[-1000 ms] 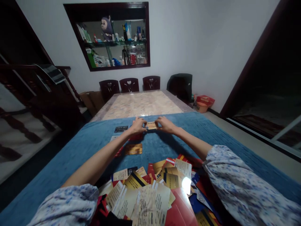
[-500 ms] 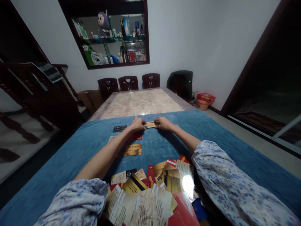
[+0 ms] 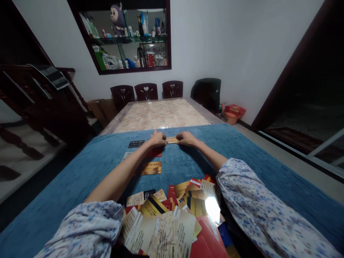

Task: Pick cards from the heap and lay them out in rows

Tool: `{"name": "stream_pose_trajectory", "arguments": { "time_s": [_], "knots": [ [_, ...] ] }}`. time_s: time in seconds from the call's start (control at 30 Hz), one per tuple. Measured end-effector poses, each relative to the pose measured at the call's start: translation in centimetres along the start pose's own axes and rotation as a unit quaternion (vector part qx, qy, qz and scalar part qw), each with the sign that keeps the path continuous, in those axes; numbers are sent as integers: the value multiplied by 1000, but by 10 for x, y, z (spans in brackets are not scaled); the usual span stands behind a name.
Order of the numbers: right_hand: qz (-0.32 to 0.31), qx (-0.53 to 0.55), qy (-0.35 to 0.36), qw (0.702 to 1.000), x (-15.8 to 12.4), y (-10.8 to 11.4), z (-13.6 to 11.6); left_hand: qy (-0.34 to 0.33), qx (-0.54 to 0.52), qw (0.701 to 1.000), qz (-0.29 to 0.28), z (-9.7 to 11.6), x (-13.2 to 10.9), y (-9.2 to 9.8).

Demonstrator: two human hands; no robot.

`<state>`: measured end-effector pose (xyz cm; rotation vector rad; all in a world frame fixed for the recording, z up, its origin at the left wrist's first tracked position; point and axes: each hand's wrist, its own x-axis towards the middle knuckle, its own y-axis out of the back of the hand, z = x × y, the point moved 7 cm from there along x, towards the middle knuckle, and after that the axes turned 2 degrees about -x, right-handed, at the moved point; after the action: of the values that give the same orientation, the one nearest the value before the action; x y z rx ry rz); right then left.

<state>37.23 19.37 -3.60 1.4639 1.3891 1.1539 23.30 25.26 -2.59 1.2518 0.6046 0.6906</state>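
A gold card (image 3: 171, 140) lies on the blue cloth (image 3: 185, 165) near its far edge. My left hand (image 3: 157, 139) closes on the card's left end, and my right hand (image 3: 187, 139) grips its right end. Left of my left hand is a dark card (image 3: 136, 144). Nearer to me a red card (image 3: 155, 152) and another gold card (image 3: 151, 168) lie partly behind my left forearm. Close to my body, between my sleeves, is a heap of cards (image 3: 161, 229) in gold, red and cream; one reflects a bright glare.
Past the cloth stretches the pale patterned tabletop (image 3: 163, 113). Several dark chairs (image 3: 146, 92) stand at its far end, one with a black cover (image 3: 206, 94). A wooden railing (image 3: 34, 93) is on the left, a red bag (image 3: 235, 109) on the floor at right.
Both hands stay on the gold card, with hardly any movement. The view has shifted slightly, so the shelf and table sit a little higher in it.
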Motion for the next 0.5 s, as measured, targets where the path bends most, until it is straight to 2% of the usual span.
{"name": "stream_pose_trajectory", "arguments": {
  "time_s": [0.33, 0.5],
  "knots": [
    [6, 9, -14, 1000, -2, 2, 0, 5, 4, 1000, 15, 2, -1, -1],
    [28, 20, -4, 999, -14, 14, -5, -19, 16, 999, 45, 7, -10, 4]
  ]
}}
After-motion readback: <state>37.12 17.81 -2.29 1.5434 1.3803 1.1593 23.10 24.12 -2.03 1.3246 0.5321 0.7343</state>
